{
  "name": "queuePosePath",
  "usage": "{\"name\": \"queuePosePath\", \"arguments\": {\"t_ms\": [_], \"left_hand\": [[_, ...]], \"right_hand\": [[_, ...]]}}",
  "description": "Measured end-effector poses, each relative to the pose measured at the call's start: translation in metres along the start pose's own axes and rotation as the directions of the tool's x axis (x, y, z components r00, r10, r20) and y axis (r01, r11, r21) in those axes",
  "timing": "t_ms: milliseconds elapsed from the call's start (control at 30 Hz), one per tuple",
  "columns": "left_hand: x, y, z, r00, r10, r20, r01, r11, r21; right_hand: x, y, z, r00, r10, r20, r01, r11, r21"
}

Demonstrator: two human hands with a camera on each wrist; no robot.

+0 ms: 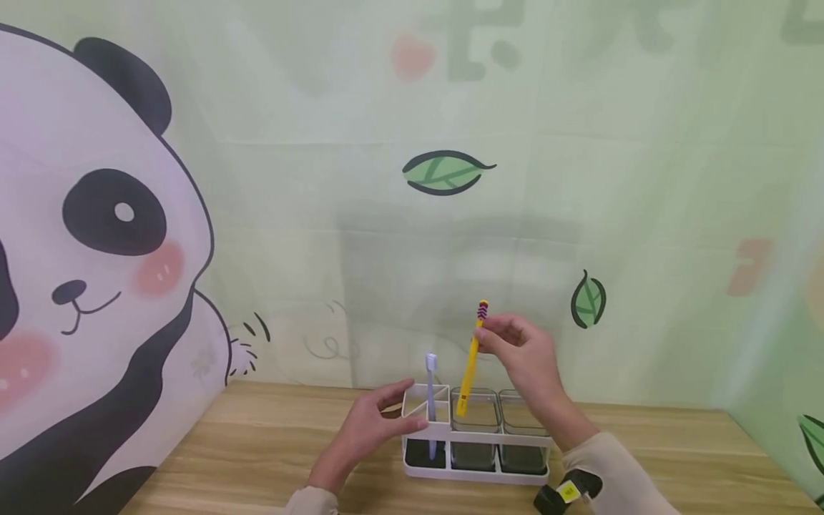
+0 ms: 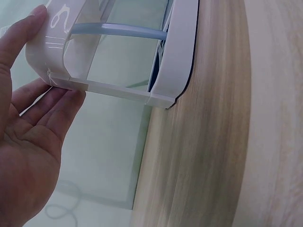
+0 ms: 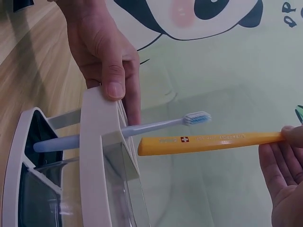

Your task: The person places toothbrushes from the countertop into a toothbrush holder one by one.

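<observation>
A white toothbrush holder (image 1: 444,430) stands on the wooden table, its upper frame split into small slots at the left. My left hand (image 1: 367,425) grips this left end, thumb on the front and fingers behind. One slot holds a pale blue toothbrush (image 3: 158,126), upright with its bristles on top. Between thumb and fingers, my right hand (image 1: 524,357) pinches a yellow toothbrush (image 3: 208,143) near its purple-bristled head. Its handle slants down, and the lower end overlaps the middle clear cup (image 1: 478,418) in the head view, close beside the slots in the right wrist view.
A second clear cup (image 1: 518,411) sits in the holder's right end. Behind the table (image 1: 244,443) hangs a pale green cloth (image 1: 290,214) printed with a panda and leaves. A black strap with a yellow label (image 1: 569,491) is on the right wrist.
</observation>
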State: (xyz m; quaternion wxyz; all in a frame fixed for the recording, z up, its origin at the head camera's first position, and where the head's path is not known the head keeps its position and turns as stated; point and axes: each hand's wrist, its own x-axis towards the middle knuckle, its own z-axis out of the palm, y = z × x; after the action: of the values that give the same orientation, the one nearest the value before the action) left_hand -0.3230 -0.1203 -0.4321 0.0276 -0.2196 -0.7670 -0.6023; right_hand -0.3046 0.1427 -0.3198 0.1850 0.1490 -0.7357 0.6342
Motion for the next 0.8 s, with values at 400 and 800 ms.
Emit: {"name": "queuePosePath", "arguments": {"t_ms": [400,800], "left_hand": [[0.0,0.001,-0.001,1.0,-0.009,0.0,0.009,1.0,0.0],[-0.001,0.002,0.0,1.0,-0.008,-0.001,0.008,1.0,-0.025]], "right_hand": [[0.006,0.007,0.016,0.999,0.031,-0.022,-0.03,0.999,0.045],[0.007,0.016,0.029,0.998,0.057,-0.016,-0.057,0.998,0.033]]}}
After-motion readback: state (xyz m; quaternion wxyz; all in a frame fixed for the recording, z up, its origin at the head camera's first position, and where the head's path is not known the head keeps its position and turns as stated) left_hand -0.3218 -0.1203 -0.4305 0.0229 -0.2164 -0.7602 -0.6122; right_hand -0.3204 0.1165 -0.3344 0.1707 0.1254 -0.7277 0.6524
